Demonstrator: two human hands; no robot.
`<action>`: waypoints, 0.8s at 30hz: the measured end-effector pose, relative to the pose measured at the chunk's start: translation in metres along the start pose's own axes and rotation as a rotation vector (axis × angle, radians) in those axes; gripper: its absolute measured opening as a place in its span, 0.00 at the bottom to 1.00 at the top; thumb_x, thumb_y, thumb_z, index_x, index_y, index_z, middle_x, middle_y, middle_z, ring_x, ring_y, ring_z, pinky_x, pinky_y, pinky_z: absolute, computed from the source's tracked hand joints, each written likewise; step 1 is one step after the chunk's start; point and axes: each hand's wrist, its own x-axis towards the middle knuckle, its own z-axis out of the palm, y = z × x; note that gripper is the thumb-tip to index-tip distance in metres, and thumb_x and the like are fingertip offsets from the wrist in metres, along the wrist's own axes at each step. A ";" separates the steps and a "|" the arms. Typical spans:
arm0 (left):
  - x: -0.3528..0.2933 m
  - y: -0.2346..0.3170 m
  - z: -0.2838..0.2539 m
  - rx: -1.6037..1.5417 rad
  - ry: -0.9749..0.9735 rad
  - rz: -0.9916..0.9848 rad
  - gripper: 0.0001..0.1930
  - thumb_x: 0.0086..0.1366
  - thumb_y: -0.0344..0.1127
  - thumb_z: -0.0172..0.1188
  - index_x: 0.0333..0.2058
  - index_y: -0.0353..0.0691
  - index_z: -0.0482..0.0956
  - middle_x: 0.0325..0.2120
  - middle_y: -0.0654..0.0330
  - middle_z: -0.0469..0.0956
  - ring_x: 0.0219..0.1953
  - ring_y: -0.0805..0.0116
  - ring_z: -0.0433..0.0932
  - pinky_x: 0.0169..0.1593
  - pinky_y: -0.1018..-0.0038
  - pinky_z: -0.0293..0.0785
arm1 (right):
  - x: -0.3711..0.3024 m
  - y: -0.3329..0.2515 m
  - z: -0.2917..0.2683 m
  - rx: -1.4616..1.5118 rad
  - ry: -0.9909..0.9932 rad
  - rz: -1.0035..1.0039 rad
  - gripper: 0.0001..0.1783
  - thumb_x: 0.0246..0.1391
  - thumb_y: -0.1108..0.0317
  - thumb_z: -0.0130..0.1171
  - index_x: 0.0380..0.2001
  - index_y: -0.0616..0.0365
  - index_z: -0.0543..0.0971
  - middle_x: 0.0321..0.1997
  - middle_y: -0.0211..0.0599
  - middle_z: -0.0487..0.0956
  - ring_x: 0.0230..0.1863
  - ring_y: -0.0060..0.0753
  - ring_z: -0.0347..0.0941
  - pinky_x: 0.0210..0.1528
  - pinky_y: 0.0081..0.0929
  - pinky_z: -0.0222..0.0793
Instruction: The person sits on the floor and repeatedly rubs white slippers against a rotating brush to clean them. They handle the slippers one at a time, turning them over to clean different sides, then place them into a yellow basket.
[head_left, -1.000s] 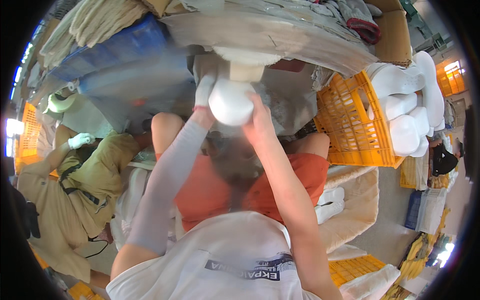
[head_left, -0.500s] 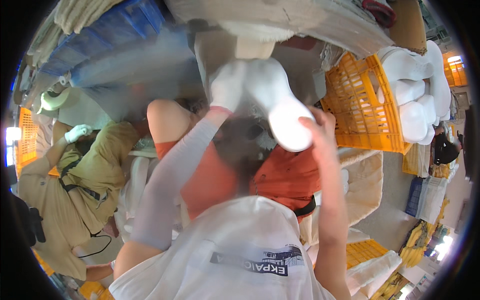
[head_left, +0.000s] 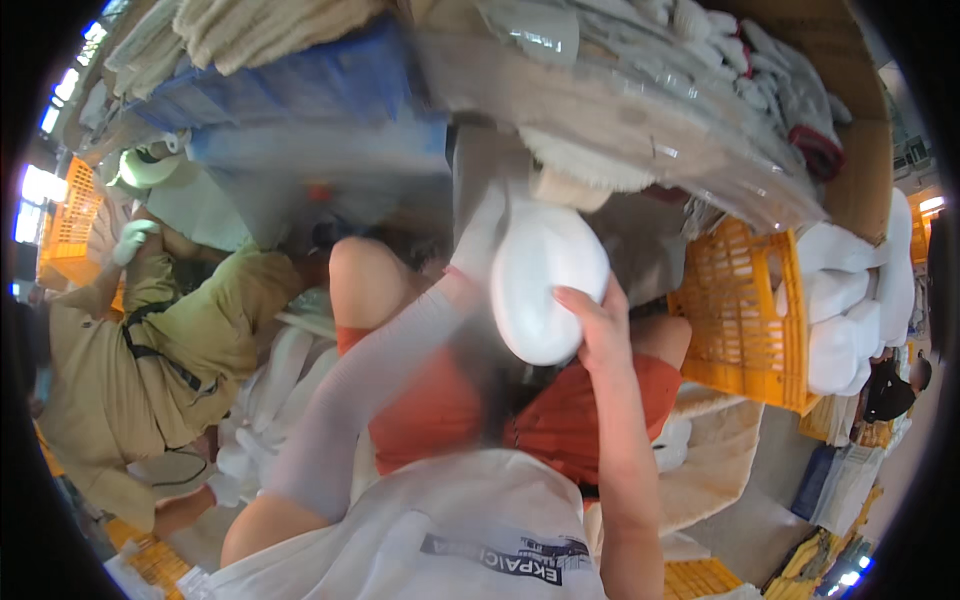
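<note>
A smooth white shoe sole [head_left: 548, 285] is held above my lap with its broad end toward me. My right hand [head_left: 604, 328] is bare and closed on the sole's right edge, its thumb lying on the upper face. At the sole's far left side is my left hand [head_left: 483, 232] in a white glove, closed on it; its fingertips are blurred and partly hidden. Just beyond the sole's far end sits a cream-coloured round block [head_left: 570, 188] below a pale fuzzy fringe. Whether the sole touches that block I cannot tell.
An orange crate [head_left: 740, 310] at the right stands beside a heap of white soles [head_left: 845, 310]. Gloves and cloths lie on a plastic-covered surface [head_left: 640, 110] ahead. A blue crate [head_left: 290, 90] is at the far left. A person in tan clothes [head_left: 190, 350] sits to my left.
The sole has turned and tipped, so its broad end now faces up more and looks foreshortened. Both hands stay on it. The whole view has shifted, with the surroundings lower in the picture.
</note>
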 end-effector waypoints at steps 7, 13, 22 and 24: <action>-0.039 0.027 0.014 0.080 -0.172 -0.193 0.21 0.80 0.49 0.48 0.56 0.39 0.78 0.48 0.57 0.82 0.50 0.65 0.81 0.56 0.70 0.78 | -0.025 0.018 0.007 -0.045 -0.010 -0.039 0.34 0.56 0.75 0.67 0.65 0.68 0.68 0.60 0.43 0.77 0.58 0.35 0.76 0.61 0.34 0.73; -0.041 0.006 -0.004 -0.182 -0.094 -0.269 0.20 0.77 0.48 0.54 0.55 0.37 0.77 0.46 0.60 0.82 0.48 0.67 0.80 0.54 0.70 0.78 | -0.063 -0.010 0.019 -0.132 0.036 0.078 0.40 0.53 0.71 0.70 0.67 0.67 0.66 0.63 0.44 0.76 0.62 0.36 0.74 0.64 0.36 0.71; -0.002 0.024 -0.012 -0.118 -0.117 -0.074 0.20 0.76 0.48 0.57 0.53 0.38 0.79 0.45 0.56 0.84 0.46 0.63 0.83 0.51 0.68 0.81 | -0.002 0.009 0.045 0.281 0.061 0.038 0.26 0.57 0.75 0.64 0.60 0.66 0.73 0.55 0.40 0.80 0.55 0.37 0.78 0.59 0.37 0.75; -0.012 0.032 -0.005 -0.174 -0.030 -0.355 0.21 0.76 0.49 0.57 0.54 0.36 0.79 0.46 0.53 0.84 0.48 0.59 0.83 0.53 0.66 0.81 | -0.011 0.000 0.047 0.301 -0.117 0.003 0.27 0.58 0.74 0.64 0.60 0.65 0.72 0.57 0.40 0.79 0.56 0.33 0.76 0.58 0.35 0.74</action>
